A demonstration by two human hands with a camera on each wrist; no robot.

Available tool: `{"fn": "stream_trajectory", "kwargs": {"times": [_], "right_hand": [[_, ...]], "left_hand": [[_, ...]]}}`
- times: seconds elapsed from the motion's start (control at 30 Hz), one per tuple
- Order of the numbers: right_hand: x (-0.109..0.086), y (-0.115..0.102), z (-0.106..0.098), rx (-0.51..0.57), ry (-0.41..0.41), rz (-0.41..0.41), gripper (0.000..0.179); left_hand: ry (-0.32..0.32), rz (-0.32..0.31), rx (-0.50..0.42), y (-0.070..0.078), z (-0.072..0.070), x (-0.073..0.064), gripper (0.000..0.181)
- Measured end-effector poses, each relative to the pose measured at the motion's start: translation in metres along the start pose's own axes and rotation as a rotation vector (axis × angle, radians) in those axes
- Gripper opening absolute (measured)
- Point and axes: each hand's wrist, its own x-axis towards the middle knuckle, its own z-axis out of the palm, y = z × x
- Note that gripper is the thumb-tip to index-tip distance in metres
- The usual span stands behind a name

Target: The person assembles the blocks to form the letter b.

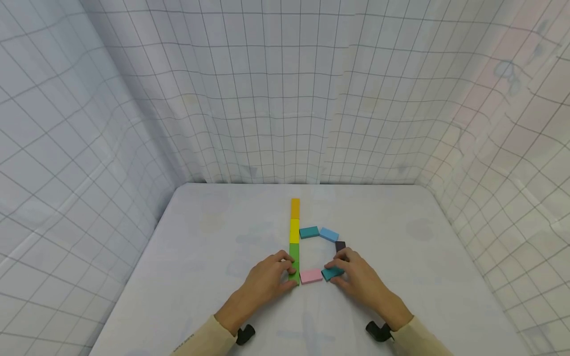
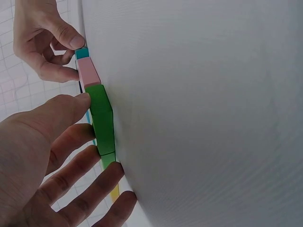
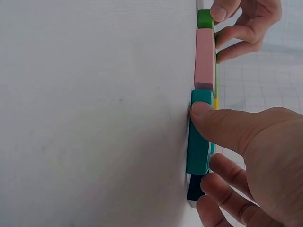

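Coloured rectangular blocks lie on a white table in a shape like a letter b or p. My left hand (image 1: 266,278) is at the green block (image 1: 294,251), thumb on its near end and fingertips along its side. With my right hand (image 1: 362,281) I pinch a teal block (image 3: 200,142) between thumb and fingers, at the lower right of the loop. Between the hands lies a pink block (image 1: 310,276), its right end next to the teal one. A dark block (image 1: 340,245) is partly hidden behind my right fingers.
Above the green block a yellow block (image 1: 295,231) and an orange block (image 1: 296,208) continue the straight column. Another teal block (image 1: 309,232) and a light blue block (image 1: 329,234) form the loop's top. White gridded curtains (image 1: 294,99) surround the table (image 1: 213,222) at the back and sides.
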Motion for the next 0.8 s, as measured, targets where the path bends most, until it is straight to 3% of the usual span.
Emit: {"fn": "stream_trajectory", "kwargs": {"times": [0.5,0.8], "right_hand": [[0.0049,-0.0017,-0.0004,-0.001,0.005,-0.032,0.034],[0.0089,-0.0023,0.001,-0.019,-0.044,-0.039,0.04]], "left_hand": [[-0.023,-0.015,0.002,0.0008,-0.0003,0.0009,0.021],[-0.027,-0.018,0.001,0.0005,-0.0013,0.0018,0.021]]}}
